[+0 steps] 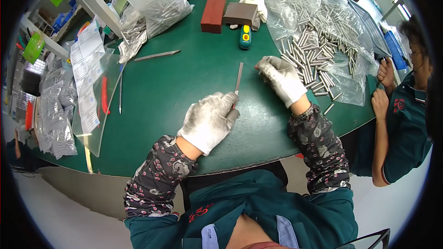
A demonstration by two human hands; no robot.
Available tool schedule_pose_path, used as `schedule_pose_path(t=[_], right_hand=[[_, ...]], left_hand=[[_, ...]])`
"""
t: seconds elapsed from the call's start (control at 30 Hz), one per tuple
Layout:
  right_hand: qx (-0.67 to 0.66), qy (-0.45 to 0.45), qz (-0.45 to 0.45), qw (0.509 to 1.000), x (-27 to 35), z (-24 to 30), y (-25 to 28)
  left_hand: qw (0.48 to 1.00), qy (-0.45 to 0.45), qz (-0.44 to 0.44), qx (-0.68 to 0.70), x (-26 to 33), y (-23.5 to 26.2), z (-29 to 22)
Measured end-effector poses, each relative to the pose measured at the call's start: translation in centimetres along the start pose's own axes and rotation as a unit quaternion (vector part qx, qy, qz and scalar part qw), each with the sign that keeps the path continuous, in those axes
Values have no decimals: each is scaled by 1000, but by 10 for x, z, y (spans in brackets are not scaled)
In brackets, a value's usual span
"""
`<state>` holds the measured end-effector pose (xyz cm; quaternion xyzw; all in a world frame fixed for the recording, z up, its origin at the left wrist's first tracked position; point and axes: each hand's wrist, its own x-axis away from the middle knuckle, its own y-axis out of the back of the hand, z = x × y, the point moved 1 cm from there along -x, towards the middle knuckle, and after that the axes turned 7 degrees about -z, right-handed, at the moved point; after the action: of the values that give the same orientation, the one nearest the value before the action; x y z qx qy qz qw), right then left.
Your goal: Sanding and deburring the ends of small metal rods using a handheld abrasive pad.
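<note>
My left hand (pixel 208 122), in a greyish-white work glove, is closed round the lower end of a thin flat metal strip (pixel 239 78) that looks like a small file. The strip points away from me over the green table. My right hand (pixel 282 79), gloved too with a reddish fingertip bare, is raised just left of a heap of short metal pins (pixel 318 55). Its fingers are pressed together; whatever they may hold cannot be made out. The pins lie spilled from a clear plastic bag (pixel 295 4).
A dark red bar (pixel 216 2), a brown block (pixel 240 13) and a yellow-green tool handle (pixel 245 38) lie at the back. Another thin strip (pixel 158 55) lies left, near a filled bag (pixel 161 4) and a clear panel (pixel 99 106). A co-worker (pixel 406 110) sits at right.
</note>
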<state>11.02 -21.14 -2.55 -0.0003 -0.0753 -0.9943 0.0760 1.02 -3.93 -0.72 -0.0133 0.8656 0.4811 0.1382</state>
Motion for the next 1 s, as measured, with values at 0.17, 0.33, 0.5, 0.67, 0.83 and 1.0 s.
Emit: schedule_pose_path(t=[0.17,0.33,0.5,0.67,0.83,1.0], right_hand=[[213,117,6,970,-4,-8,-1],[75,68,9,995,0,2,-9],[189,221,29,956,-8,-5,-16],[293,238,35,925,-7,1,-23],[332,299,64,892,-4,2,-27],[336,345,46,875,-14,1,-26]], left_hand=[[976,-202,-21,-77,-3,13,2],[968,-184,97,-142,1,12,12],[968,-188,108,-124,0,8,14],[971,-178,103,-122,0,8,15],[970,-180,101,-126,-1,8,15],[972,-179,97,-114,0,9,13]])
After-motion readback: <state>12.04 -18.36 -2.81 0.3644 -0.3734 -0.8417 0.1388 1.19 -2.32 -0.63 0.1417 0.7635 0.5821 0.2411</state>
